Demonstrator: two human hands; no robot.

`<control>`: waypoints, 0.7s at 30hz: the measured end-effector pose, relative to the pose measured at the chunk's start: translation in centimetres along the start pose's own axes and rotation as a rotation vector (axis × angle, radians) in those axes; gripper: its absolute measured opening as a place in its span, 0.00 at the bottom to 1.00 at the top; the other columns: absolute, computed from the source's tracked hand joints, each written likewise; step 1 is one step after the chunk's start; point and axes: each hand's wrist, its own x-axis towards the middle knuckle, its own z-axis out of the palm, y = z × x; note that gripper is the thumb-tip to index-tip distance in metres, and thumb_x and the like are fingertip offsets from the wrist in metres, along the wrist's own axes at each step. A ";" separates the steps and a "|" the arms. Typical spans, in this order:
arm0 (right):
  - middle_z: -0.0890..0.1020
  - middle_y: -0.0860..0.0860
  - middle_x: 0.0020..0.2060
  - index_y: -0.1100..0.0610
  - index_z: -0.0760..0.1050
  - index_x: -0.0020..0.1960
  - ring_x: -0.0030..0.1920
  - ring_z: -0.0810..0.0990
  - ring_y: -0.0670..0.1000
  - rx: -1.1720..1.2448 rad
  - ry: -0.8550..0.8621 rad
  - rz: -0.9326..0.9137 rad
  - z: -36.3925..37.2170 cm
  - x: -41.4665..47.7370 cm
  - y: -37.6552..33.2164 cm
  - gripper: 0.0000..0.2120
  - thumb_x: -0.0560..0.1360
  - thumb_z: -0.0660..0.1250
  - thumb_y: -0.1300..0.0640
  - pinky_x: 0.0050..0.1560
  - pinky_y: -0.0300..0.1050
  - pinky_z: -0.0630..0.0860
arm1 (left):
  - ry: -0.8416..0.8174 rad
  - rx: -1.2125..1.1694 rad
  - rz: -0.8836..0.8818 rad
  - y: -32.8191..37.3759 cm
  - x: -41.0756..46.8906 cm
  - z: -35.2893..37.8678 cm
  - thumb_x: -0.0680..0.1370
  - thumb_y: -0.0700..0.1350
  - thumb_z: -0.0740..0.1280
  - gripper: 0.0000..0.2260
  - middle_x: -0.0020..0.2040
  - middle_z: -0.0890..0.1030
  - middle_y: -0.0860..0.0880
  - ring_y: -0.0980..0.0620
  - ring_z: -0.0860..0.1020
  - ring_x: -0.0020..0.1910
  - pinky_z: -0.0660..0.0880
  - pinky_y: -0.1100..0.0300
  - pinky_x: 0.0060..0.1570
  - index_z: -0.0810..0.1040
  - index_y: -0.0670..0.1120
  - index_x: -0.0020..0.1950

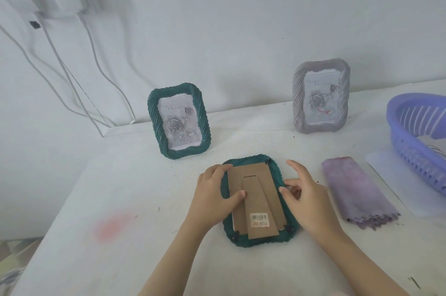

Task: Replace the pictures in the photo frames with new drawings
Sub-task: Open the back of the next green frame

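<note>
A dark green photo frame (261,242) lies face down near the middle of the white bench (125,184), its brown cardboard backing (269,176) upward. A folded-flat cardboard stand (257,201) runs down the backing and carries a barcode sticker (259,220) near its lower end. A small black turn clip (287,228) sits at the lower right corner.

The left hand (212,189) rests on the frame's left side. Its fingers lie relaxed over the upper left corner and the thumb presses flat on the backing beside the stand. The right hand (307,196) is at the right rim, forefinger raised and the other fingers bent toward the thumb at the edge (whether they pinch anything there I cannot tell).

Two more frames stand upright toward the wall, well apart. A second green frame (179,122) and a grey frame (321,96) each show a rose print. To the right of the hands lies a folded purple cloth (357,195). Beyond it a lilac plastic basket (410,151) sits on a white sheet (388,177). A faint pink stain (111,226) marks the bench at the left.
</note>
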 end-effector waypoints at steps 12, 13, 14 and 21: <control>0.64 0.35 0.62 0.44 0.53 0.73 0.63 0.60 0.40 -0.164 -0.251 -0.215 -0.6 1.3 0.3 0.44 0.62 0.64 0.32 0.64 0.41 0.57 | -0.105 0.158 0.065 -0.7 -1.3 0.1 0.59 0.75 0.62 0.50 0.76 0.50 0.57 0.61 0.39 0.72 0.35 0.58 0.70 0.50 0.56 0.75; 0.63 0.35 0.62 0.44 0.52 0.73 0.63 0.59 0.40 -0.185 -0.274 -0.218 -0.7 1.4 0.3 0.46 0.62 0.66 0.32 0.64 0.41 0.56 | -0.099 0.181 0.069 -0.7 -1.2 0.1 0.59 0.75 0.62 0.51 0.76 0.50 0.57 0.61 0.39 0.73 0.34 0.59 0.70 0.50 0.55 0.75; 0.62 0.35 0.62 0.43 0.51 0.74 0.65 0.59 0.42 -0.199 -0.293 -0.218 -0.6 1.6 0.3 0.47 0.61 0.68 0.33 0.64 0.41 0.56 | -0.097 0.196 0.066 -0.7 -1.2 0.1 0.58 0.76 0.62 0.51 0.76 0.50 0.57 0.59 0.39 0.74 0.34 0.59 0.70 0.49 0.55 0.75; 0.59 0.40 0.72 0.44 0.53 0.73 0.69 0.55 0.43 -0.297 -0.362 -0.228 -0.7 2.8 0.7 0.50 0.56 0.60 0.26 0.68 0.42 0.53 | -0.113 0.269 0.041 -0.5 -0.7 -0.2 0.55 0.77 0.59 0.56 0.76 0.51 0.56 0.56 0.41 0.75 0.33 0.58 0.70 0.50 0.50 0.75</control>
